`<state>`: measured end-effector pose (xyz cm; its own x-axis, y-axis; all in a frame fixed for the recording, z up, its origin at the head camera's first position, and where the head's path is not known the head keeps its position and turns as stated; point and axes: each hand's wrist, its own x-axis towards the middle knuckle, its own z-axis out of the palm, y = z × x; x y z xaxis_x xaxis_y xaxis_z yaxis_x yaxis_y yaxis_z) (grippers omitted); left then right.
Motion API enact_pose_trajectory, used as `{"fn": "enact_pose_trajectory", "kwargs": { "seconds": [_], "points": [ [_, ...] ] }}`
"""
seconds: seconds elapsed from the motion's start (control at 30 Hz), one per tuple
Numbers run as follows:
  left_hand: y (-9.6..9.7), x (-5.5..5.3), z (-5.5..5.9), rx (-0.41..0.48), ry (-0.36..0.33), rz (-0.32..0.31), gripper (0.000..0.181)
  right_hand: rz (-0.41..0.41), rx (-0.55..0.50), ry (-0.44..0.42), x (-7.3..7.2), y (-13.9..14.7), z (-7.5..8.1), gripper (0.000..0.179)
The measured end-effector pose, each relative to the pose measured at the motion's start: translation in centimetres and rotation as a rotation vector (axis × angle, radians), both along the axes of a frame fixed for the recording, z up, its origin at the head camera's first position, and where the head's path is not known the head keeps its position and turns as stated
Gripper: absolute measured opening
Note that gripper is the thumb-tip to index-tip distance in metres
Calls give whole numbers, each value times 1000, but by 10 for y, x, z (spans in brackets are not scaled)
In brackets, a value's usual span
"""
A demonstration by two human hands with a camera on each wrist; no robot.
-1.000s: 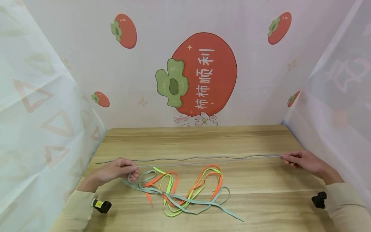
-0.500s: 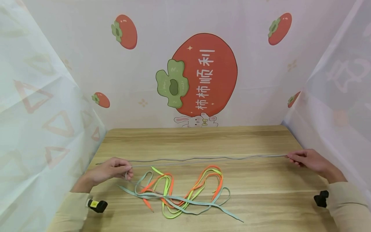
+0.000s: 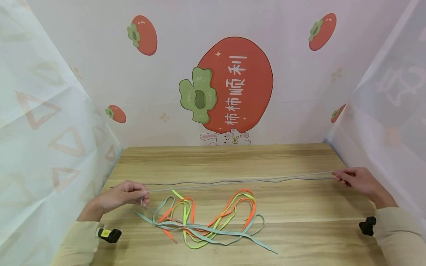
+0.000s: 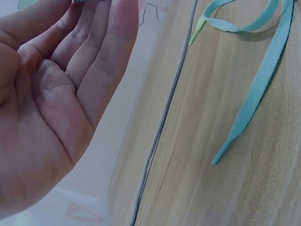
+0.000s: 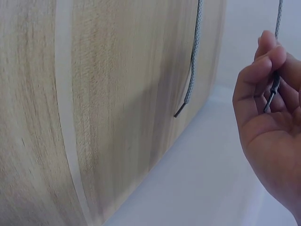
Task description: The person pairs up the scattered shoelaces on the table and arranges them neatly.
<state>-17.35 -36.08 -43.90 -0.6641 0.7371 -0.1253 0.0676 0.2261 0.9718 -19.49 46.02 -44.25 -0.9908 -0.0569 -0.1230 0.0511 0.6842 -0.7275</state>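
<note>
In the head view, my left hand point(image 3: 124, 194) pinches a thin grey shoelace point(image 3: 199, 187) between thumb and fingertips, at the table's left side. Far to the right, my right hand point(image 3: 361, 180) grips the same lace near its end, so it stretches almost straight between the two. The right wrist view shows its dark tip point(image 5: 269, 101) poking out inside the curled fingers. A second grey shoelace point(image 5: 194, 52) lies along the table behind, its dark-tipped end below the right hand. Beyond the left hand, part of the held lace hangs toward the pile.
Nearer the front lie tangled flat shoelaces: pale blue-green point(image 3: 229, 232), orange point(image 3: 194, 212) and yellow-green point(image 3: 199, 246). The wooden table point(image 3: 299, 236) is enclosed by a printed back curtain point(image 3: 159, 74) and white side sheets.
My left hand has slid a little to the left, tugging the pile's left part along. My right hand has moved right, then up, raising the held lace's right end off the lying one.
</note>
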Motion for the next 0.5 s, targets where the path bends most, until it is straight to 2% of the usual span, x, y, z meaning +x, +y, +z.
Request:
{"fn": "enact_pose_trajectory", "kwargs": {
  "seconds": [0.33, 0.5],
  "points": [
    [-14, 4, 2, 33, 3, 19, 32, -106, 4, 98, -1, 12, -4, 45],
    [-25, 4, 0, 28, -10, 49, 33, -152, 11, 82, -1, 19, -6, 51]
  ]
}}
